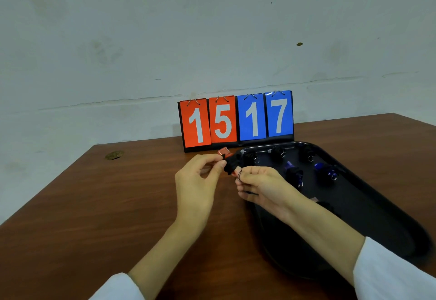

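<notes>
My left hand (197, 181) and my right hand (258, 185) meet above the brown table (94, 205), just left of a black tray (387, 212). Between them is a small red object with a black cord or pouch bunched around it (230, 164). My left thumb and forefinger pinch its left end, where a red block (223, 151) sticks out behind. My right fingers pinch the black cord at its right end, and a thin loop hangs by my thumb.
The tray holds several small blue and black pieces with metal rings (328, 172). A flip scoreboard (236, 120) reading 15 and 17 stands at the back by the wall. A round brass fitting (114, 155) is set in the table's far left.
</notes>
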Motion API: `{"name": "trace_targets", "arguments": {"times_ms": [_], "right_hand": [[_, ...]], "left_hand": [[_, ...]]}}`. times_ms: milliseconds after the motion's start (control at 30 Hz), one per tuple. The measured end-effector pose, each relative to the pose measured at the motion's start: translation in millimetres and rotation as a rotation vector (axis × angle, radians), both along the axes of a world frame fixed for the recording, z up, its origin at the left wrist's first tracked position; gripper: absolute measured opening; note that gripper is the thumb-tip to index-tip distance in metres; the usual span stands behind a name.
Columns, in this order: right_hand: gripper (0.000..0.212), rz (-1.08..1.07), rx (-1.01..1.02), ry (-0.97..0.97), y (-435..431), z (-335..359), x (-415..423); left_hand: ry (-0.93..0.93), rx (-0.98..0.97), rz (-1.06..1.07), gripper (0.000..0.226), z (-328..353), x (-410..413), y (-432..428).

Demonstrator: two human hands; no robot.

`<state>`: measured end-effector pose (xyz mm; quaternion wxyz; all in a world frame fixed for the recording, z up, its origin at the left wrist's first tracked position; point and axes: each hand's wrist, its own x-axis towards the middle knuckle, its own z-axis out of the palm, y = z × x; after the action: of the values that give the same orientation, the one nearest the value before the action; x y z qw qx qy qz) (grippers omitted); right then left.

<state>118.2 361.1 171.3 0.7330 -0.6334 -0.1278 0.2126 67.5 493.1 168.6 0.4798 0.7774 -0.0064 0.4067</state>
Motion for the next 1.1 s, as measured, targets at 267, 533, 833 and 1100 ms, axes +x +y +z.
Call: {"name": "trace_targets", "arguments": {"times_ms": [267,533,833,1100], "right_hand": [[0.011,-0.188,-0.279,-0.339,3.6,-3.8,-2.9],[0.011,-0.184,-0.290,-0.274,6.9,-7.1,-6.4],[0.013,-0.189,-0.194,-0.240,5.7,2.6,-9.6],[0.012,-0.187,-0.245,-0.257,3.2,2.8,-8.8]], "left_hand": [[0.065,0.077,0.005,0.014,-4.5,4.9,3.0],[-0.052,0.525,0.093,0.013,-13.8,7.8,9.1],[0.051,-0.257,-0.041,0.018,-6.9,2.5,-9.2],[0.084,0.005,-0.046,0.020,-10.9,5.8,-3.9]]}}
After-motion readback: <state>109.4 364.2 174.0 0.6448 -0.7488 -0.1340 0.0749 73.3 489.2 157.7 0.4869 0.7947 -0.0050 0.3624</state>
